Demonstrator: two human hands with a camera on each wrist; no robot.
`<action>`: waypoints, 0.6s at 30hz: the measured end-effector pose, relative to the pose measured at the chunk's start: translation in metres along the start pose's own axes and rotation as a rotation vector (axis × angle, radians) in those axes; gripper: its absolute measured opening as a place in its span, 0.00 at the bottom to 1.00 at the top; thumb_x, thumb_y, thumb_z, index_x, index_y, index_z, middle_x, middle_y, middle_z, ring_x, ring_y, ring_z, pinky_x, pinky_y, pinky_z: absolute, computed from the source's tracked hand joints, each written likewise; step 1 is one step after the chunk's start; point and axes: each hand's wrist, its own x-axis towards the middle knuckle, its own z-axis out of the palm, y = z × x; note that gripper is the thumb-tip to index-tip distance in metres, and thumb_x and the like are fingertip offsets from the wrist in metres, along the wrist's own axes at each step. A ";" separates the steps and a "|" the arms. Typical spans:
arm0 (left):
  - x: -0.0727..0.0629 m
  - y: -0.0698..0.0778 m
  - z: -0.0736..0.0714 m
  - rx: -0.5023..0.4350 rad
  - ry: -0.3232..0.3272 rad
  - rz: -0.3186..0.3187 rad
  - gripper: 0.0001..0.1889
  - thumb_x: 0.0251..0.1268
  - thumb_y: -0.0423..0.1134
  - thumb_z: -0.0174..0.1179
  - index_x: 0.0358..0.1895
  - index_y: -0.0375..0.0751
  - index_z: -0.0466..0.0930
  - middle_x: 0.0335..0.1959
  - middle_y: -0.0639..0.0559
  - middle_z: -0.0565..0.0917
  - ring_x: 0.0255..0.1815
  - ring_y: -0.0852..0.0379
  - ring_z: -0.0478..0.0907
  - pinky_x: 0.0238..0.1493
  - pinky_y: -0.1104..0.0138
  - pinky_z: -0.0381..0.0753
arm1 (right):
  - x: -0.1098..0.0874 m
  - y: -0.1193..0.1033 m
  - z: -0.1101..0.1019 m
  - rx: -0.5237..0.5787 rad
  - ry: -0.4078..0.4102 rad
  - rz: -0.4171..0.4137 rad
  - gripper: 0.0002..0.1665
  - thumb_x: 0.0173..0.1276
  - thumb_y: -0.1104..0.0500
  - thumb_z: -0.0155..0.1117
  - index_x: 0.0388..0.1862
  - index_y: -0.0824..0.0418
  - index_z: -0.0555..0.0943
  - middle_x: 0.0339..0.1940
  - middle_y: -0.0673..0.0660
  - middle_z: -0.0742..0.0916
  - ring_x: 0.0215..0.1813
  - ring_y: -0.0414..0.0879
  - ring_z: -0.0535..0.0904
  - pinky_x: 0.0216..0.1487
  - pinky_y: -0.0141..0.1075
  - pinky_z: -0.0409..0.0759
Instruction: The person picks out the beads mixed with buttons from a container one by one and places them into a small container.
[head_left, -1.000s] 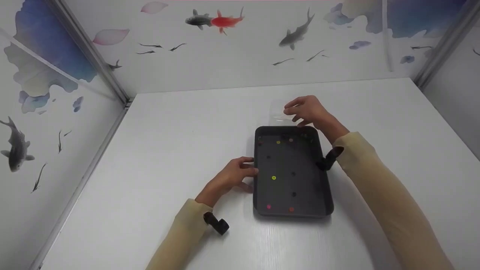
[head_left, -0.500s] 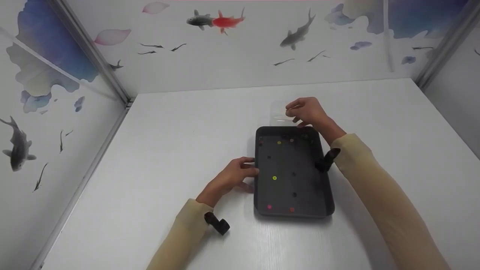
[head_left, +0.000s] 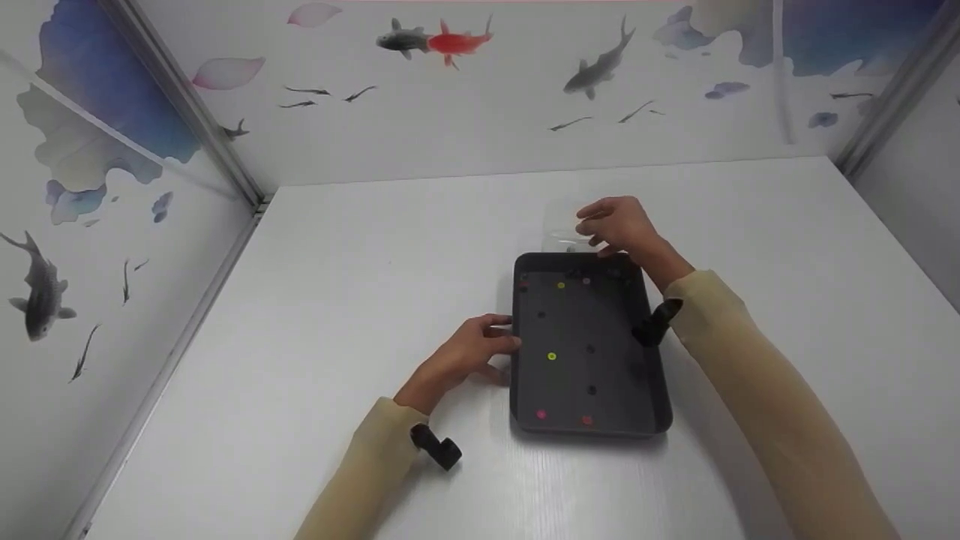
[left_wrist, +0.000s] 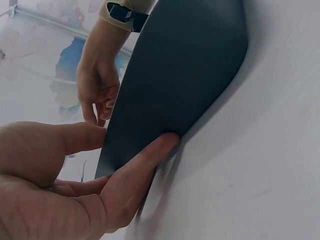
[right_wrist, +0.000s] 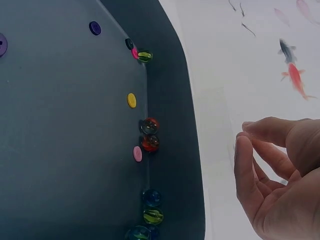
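A dark grey rectangular tray (head_left: 570, 382) lies on the white table, holding scattered buttons and glass marbles. My left hand (head_left: 469, 349) grips its left wall, a finger over the rim and another digit pressed to the outside, as the left wrist view shows. Past the tray's far end, my right hand (head_left: 619, 225) hovers over a clear container (head_left: 556, 241). Its thumb and index fingertips come close together, with nothing visible between them. A small dark round thing (head_left: 570, 249) shows in the container. Marbles (right_wrist: 150, 142) line the tray's far wall, near a yellow button (right_wrist: 131, 100).
White panels with painted fish (head_left: 457, 41) enclose the table (head_left: 360, 300) at the back and sides. Metal posts stand in the back corners. Black cameras (head_left: 436, 448) are strapped to both wrists. The right forearm passes along the tray's right side.
A small dark round thing now shows in the clear container, where none was visible before. My right hand has shifted very slightly; my left hand stays on the tray wall.
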 end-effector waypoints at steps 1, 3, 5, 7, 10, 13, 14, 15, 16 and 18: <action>0.000 0.000 0.000 -0.004 -0.001 -0.001 0.31 0.69 0.38 0.60 0.74 0.36 0.64 0.67 0.36 0.76 0.62 0.44 0.80 0.48 0.56 0.90 | 0.000 0.000 0.000 -0.003 0.001 0.002 0.23 0.74 0.58 0.61 0.65 0.64 0.77 0.60 0.66 0.84 0.49 0.50 0.84 0.36 0.32 0.87; 0.000 0.000 0.000 -0.010 -0.001 -0.002 0.31 0.69 0.38 0.60 0.74 0.36 0.64 0.67 0.35 0.76 0.63 0.44 0.80 0.47 0.56 0.90 | -0.001 0.001 0.000 -0.007 0.002 0.007 0.23 0.73 0.56 0.62 0.64 0.63 0.78 0.60 0.66 0.84 0.51 0.52 0.83 0.38 0.33 0.87; 0.000 0.001 0.000 -0.015 0.000 -0.003 0.32 0.69 0.38 0.60 0.74 0.36 0.64 0.67 0.36 0.76 0.63 0.44 0.80 0.48 0.56 0.90 | -0.001 0.001 0.001 -0.009 0.001 0.008 0.24 0.73 0.55 0.63 0.64 0.63 0.78 0.61 0.65 0.84 0.54 0.54 0.82 0.39 0.33 0.87; 0.000 0.001 0.000 -0.014 0.000 -0.004 0.31 0.69 0.38 0.60 0.74 0.37 0.64 0.67 0.36 0.76 0.63 0.44 0.80 0.48 0.56 0.90 | -0.001 0.002 0.001 -0.015 0.005 0.005 0.24 0.73 0.55 0.63 0.63 0.63 0.79 0.60 0.65 0.84 0.56 0.55 0.81 0.39 0.33 0.86; 0.000 0.000 0.000 -0.015 0.000 -0.005 0.31 0.69 0.38 0.61 0.74 0.37 0.65 0.67 0.36 0.76 0.63 0.44 0.80 0.47 0.56 0.90 | -0.002 0.004 0.002 -0.014 0.009 0.001 0.24 0.72 0.53 0.64 0.63 0.63 0.79 0.59 0.64 0.83 0.58 0.55 0.80 0.38 0.32 0.85; 0.000 0.001 0.000 -0.019 -0.001 -0.010 0.31 0.69 0.38 0.61 0.74 0.37 0.65 0.67 0.36 0.76 0.63 0.44 0.80 0.46 0.56 0.90 | -0.004 0.005 0.004 -0.004 0.010 0.002 0.24 0.72 0.52 0.64 0.62 0.62 0.79 0.59 0.63 0.83 0.58 0.54 0.79 0.38 0.32 0.84; 0.000 0.000 0.000 -0.015 0.000 -0.010 0.31 0.69 0.38 0.61 0.74 0.37 0.65 0.66 0.37 0.76 0.63 0.45 0.80 0.46 0.56 0.90 | -0.006 0.005 0.005 0.000 0.010 0.003 0.24 0.72 0.52 0.64 0.63 0.62 0.79 0.58 0.63 0.83 0.57 0.54 0.79 0.38 0.32 0.84; 0.000 0.001 0.000 -0.010 0.001 -0.012 0.31 0.70 0.38 0.60 0.74 0.38 0.65 0.66 0.37 0.76 0.63 0.45 0.80 0.48 0.56 0.90 | -0.007 0.005 0.006 0.001 0.010 0.004 0.25 0.72 0.52 0.64 0.63 0.62 0.79 0.58 0.62 0.83 0.57 0.54 0.79 0.38 0.32 0.84; 0.000 0.001 0.000 -0.006 0.000 -0.012 0.31 0.70 0.38 0.60 0.73 0.38 0.65 0.66 0.37 0.76 0.63 0.45 0.80 0.48 0.56 0.90 | -0.008 0.006 0.006 0.001 0.010 0.005 0.25 0.72 0.52 0.64 0.63 0.62 0.79 0.58 0.62 0.83 0.57 0.54 0.79 0.37 0.31 0.84; 0.002 0.000 0.002 0.004 -0.001 -0.015 0.30 0.70 0.38 0.60 0.73 0.38 0.65 0.66 0.37 0.76 0.63 0.46 0.80 0.50 0.56 0.89 | -0.012 0.007 0.007 0.002 0.010 0.000 0.25 0.72 0.51 0.64 0.63 0.62 0.79 0.58 0.63 0.83 0.57 0.55 0.79 0.37 0.31 0.83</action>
